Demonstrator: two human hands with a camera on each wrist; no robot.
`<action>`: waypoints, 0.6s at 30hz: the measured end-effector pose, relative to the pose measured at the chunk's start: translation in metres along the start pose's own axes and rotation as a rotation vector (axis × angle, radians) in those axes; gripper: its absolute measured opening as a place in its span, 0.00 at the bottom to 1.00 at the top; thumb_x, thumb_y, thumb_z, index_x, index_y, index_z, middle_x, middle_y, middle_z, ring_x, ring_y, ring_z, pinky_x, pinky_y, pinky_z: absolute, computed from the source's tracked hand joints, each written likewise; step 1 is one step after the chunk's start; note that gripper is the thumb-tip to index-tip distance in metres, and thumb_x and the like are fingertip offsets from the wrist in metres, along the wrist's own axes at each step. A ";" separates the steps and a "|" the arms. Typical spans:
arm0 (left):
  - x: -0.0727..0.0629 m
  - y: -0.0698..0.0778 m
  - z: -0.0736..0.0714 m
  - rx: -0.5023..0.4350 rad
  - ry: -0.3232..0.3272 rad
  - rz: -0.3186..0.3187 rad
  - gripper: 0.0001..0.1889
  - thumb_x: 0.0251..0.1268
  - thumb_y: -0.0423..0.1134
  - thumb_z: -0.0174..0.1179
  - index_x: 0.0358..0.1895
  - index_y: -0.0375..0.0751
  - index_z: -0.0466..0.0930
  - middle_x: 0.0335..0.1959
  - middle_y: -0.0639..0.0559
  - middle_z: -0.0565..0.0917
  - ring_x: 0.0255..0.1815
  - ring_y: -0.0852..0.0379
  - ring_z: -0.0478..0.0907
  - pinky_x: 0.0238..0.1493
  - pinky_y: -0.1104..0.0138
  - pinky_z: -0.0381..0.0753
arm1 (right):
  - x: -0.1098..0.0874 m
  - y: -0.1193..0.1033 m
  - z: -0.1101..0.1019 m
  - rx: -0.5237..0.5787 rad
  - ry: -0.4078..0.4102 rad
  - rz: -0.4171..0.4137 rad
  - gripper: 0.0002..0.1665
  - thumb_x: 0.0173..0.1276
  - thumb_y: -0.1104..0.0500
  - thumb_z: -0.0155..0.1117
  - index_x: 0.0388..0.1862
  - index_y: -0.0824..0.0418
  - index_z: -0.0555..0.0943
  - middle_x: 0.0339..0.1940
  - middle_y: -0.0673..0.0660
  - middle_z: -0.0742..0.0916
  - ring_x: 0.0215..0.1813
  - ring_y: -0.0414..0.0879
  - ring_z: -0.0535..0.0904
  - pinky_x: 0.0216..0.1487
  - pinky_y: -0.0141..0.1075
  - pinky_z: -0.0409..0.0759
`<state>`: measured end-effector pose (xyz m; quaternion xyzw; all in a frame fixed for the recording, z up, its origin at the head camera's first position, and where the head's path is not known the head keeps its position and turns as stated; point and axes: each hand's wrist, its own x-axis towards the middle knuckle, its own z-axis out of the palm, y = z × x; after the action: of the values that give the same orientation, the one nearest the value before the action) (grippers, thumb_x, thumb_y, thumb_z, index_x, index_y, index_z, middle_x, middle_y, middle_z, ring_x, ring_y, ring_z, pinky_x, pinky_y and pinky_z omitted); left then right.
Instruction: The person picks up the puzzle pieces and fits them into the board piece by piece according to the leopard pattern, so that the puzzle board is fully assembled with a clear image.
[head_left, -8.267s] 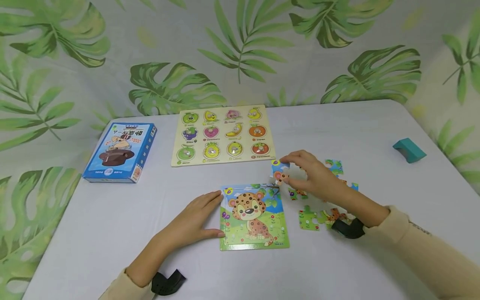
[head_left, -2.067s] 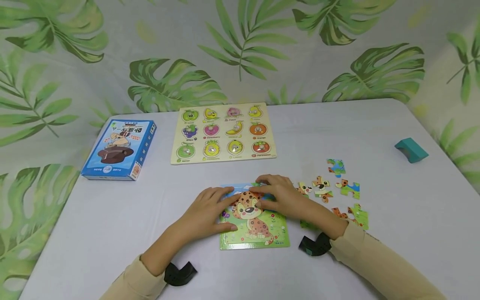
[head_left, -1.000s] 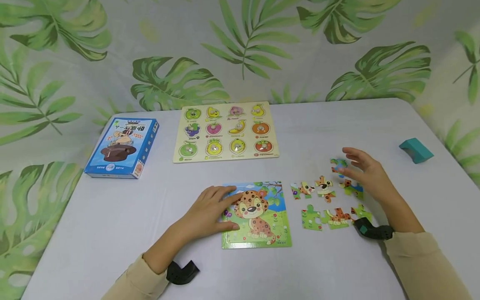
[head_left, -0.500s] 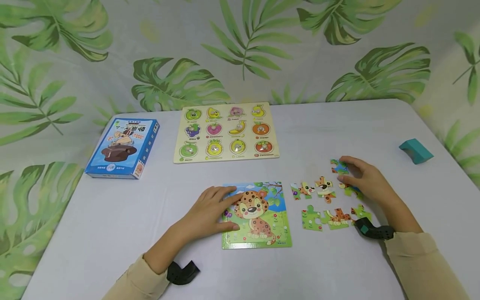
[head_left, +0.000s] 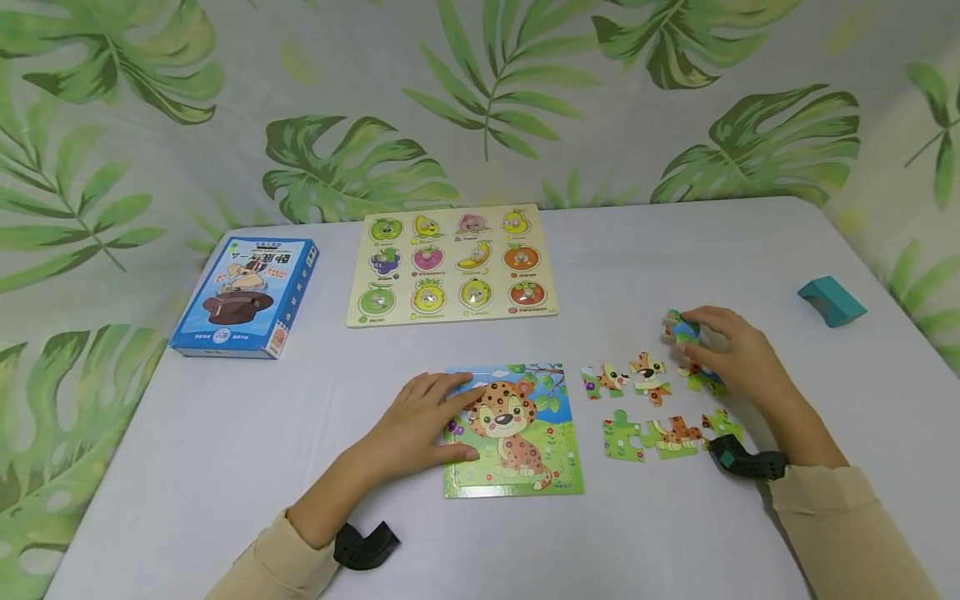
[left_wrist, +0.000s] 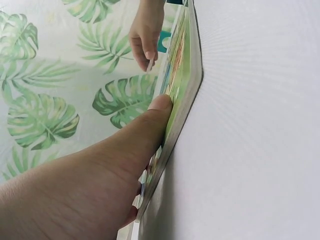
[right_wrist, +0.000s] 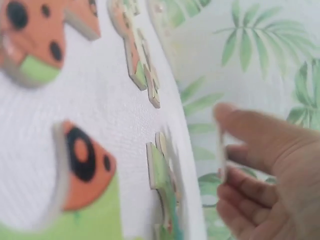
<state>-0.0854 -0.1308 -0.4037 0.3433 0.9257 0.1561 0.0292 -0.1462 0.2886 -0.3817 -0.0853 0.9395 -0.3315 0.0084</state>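
A leopard jigsaw board (head_left: pixel 517 467) lies flat on the white table. My left hand (head_left: pixel 416 421) rests on its left side with fingers spread; in the left wrist view the thumb (left_wrist: pixel 159 107) lies over the board's edge. To the right, my right hand (head_left: pixel 738 358) pinches a blue-and-green puzzle piece (head_left: pixel 681 329) between thumb and fingers. That piece is raised off the table and tilted, seen edge-on in the right wrist view as a thin puzzle piece (right_wrist: pixel 221 150). Several loose pieces lie below it, including a leopard-face piece (head_left: pixel 648 379) and a green piece (head_left: pixel 622 437).
Behind the board lies a wooden fruit puzzle (head_left: pixel 450 267). A blue game box (head_left: pixel 243 296) stands at the left and a teal arched block (head_left: pixel 832 302) at the far right. A leaf-patterned cloth (head_left: pixel 480 100) hangs behind the table.
Earlier my right hand carried another piece to the board's upper part and let it go. It then moved right, took the blue-and-green piece and lifted it slightly. My left hand stays on the board.
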 end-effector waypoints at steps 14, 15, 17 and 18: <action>0.002 0.004 0.000 0.084 0.016 -0.025 0.38 0.53 0.68 0.49 0.66 0.54 0.60 0.65 0.51 0.60 0.64 0.52 0.55 0.64 0.48 0.35 | -0.016 -0.077 0.026 0.024 0.115 -0.477 0.31 0.46 0.67 0.72 0.52 0.65 0.76 0.52 0.55 0.74 0.53 0.49 0.70 0.52 0.19 0.62; 0.003 0.006 0.000 0.094 0.020 -0.028 0.38 0.53 0.68 0.49 0.66 0.53 0.61 0.65 0.51 0.61 0.64 0.52 0.55 0.63 0.47 0.35 | -0.017 -0.081 0.032 0.025 0.097 -0.497 0.31 0.46 0.66 0.73 0.52 0.65 0.76 0.52 0.55 0.75 0.53 0.49 0.70 0.52 0.21 0.64; 0.004 0.008 0.000 0.105 0.032 -0.030 0.38 0.53 0.67 0.50 0.65 0.51 0.63 0.64 0.50 0.62 0.63 0.51 0.56 0.64 0.47 0.35 | -0.018 -0.089 0.044 0.041 0.044 -0.524 0.31 0.46 0.64 0.73 0.52 0.65 0.76 0.52 0.56 0.75 0.53 0.49 0.70 0.52 0.27 0.68; 0.004 0.010 0.001 0.107 0.036 -0.031 0.38 0.53 0.67 0.50 0.64 0.49 0.64 0.63 0.49 0.62 0.63 0.51 0.56 0.64 0.48 0.35 | -0.019 -0.092 0.051 0.047 0.013 -0.523 0.31 0.47 0.63 0.73 0.52 0.65 0.76 0.52 0.56 0.75 0.53 0.49 0.70 0.51 0.30 0.70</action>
<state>-0.0825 -0.1207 -0.4009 0.3270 0.9384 0.1120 -0.0032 -0.1098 0.1898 -0.3644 -0.3229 0.8778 -0.3445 -0.0814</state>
